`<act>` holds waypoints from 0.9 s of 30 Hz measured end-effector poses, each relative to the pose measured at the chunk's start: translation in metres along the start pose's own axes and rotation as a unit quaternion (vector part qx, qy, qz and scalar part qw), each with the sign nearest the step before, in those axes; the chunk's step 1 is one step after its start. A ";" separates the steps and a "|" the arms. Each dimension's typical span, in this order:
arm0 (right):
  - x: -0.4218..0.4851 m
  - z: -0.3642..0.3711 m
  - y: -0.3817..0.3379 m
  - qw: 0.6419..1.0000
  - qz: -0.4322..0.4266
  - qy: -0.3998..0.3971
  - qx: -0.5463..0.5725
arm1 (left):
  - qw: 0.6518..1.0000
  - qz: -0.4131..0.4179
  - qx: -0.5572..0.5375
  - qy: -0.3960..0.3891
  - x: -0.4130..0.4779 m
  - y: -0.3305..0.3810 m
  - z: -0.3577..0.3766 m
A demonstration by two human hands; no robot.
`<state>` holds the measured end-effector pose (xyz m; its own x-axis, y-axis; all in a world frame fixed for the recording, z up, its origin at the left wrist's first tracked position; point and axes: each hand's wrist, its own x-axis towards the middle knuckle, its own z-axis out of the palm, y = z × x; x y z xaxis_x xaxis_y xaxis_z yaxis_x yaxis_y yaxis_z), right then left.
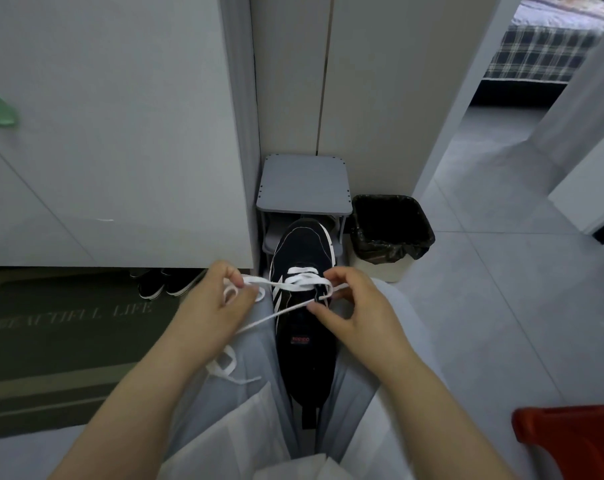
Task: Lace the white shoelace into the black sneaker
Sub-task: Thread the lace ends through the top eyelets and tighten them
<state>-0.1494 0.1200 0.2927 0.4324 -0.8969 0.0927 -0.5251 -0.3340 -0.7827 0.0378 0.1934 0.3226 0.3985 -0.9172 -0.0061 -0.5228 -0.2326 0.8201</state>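
A: While the black suede sneaker (304, 247) lies between the knees, what do the fingers (340, 277) hold?
B: Left hand (221, 299) pinches the flat white shoelace (302, 282) loop; right hand (356, 306) pinches a strand by the eyelets.

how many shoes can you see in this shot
3. The black sneaker lies between the person's legs; two dark shoes sit side by side under the white cabinet, on the left. More may be hidden on the grey rack behind the sneaker.
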 end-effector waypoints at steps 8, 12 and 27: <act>0.000 0.007 -0.003 1.000 -0.014 -0.001 -0.010 | 0.991 -0.050 0.108 -0.069 -0.004 -0.018 -0.016; 0.001 0.008 0.000 0.999 -0.032 -0.005 -0.020 | 0.967 -0.004 0.237 -0.097 -0.001 -0.008 -0.016; 0.001 0.017 -0.020 0.993 -0.119 0.022 -0.017 | 0.981 0.059 0.018 -0.186 0.045 0.030 -0.036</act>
<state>-0.1258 0.1307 0.2983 0.5152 -0.8032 0.2991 -0.4370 -0.5464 -0.7144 0.0674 0.1573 0.3673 0.0349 -0.9914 -0.1263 -0.5777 -0.1231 0.8069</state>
